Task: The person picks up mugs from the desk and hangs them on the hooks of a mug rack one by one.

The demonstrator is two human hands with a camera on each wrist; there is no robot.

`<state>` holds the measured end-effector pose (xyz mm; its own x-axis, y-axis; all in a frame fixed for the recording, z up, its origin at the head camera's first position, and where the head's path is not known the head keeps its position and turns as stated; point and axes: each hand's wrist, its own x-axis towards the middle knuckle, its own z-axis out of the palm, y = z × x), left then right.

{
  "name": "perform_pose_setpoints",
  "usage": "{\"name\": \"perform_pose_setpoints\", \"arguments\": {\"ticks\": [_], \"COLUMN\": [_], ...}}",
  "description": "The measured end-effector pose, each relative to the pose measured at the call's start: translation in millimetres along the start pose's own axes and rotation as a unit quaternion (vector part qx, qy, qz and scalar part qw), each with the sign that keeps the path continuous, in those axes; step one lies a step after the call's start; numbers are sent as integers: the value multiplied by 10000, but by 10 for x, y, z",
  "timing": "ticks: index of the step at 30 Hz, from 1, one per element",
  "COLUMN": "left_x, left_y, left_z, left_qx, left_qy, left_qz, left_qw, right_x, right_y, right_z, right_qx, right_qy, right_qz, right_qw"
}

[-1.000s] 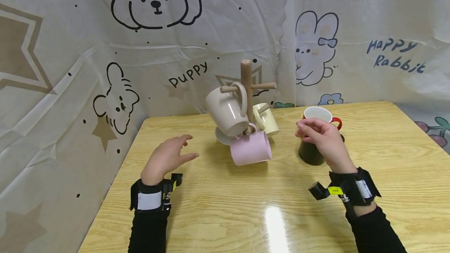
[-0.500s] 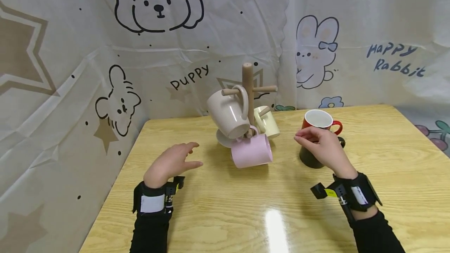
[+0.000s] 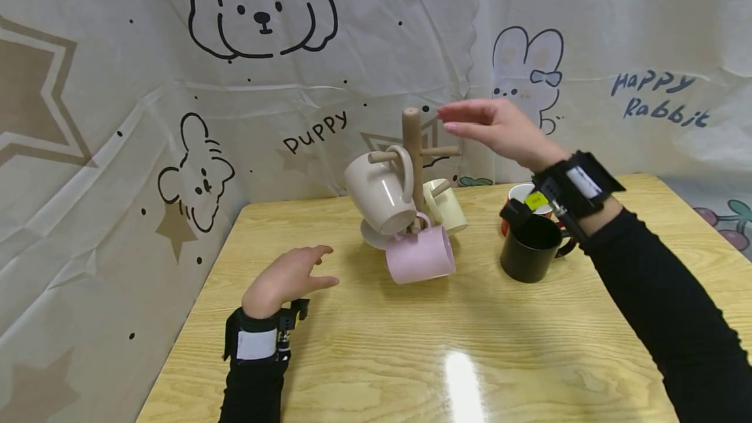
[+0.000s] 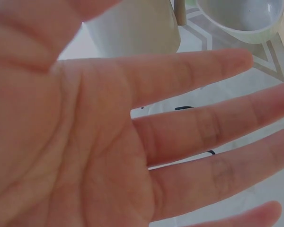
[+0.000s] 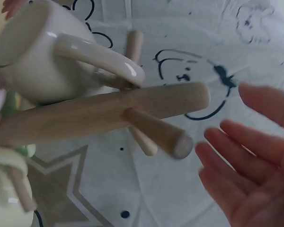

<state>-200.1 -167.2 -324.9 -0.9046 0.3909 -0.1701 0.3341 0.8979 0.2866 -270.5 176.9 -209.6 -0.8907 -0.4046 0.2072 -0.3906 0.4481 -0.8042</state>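
Observation:
My right hand (image 3: pixel 499 129) is held up just right of the top of a wooden mug tree (image 3: pixel 412 132), fingers extended and nothing in them. In the right wrist view, its fingertips are close to a bare peg (image 5: pixel 161 135). A beige mug (image 3: pixel 376 191) hangs by its handle on an upper peg. Lower on the tree are a pink mug (image 3: pixel 420 256), tilted on its side, and a pale yellow mug (image 3: pixel 451 209). My left hand (image 3: pixel 288 279) hovers left of the tree, holding nothing, its fingers spread straight in the left wrist view.
A black mug (image 3: pixel 527 256) stands on the wooden table (image 3: pixel 364 344) at right. Behind it, a red mug (image 3: pixel 504 226) with a white inside is partly covered by the right wrist camera (image 3: pixel 517 212). A printed cloth (image 3: pixel 329 90) hangs behind the table.
My right hand has moved up and left from above the black mug to beside the top of the mug tree, and its fingers have straightened. My left hand has barely moved.

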Motion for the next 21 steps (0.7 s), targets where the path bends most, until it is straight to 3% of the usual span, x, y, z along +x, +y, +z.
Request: {"name": "perform_pose_setpoints", "arguments": {"ticks": [4,10,17,21], "left_x": [12,26,36,46], "left_y": [-7,17,73,91], "left_z": [14,37,77,86], "left_qx": [41,92,58,150], "left_qy": [13,36,49,44], "left_qz": [-8,32,85,162], "left_qw": [10000,9999,9999,9997], "right_x": [339,652,790,814], "right_y": [-59,13,127,161], "right_z": [-34,41,100,125], "right_qx": [160,595,1496,1590], "right_qy": [-926,-1987,-2525,-2461], "right_qz": [-24,-259,-531,-859], "right_qw": [9956,9779,9545,9522]}}
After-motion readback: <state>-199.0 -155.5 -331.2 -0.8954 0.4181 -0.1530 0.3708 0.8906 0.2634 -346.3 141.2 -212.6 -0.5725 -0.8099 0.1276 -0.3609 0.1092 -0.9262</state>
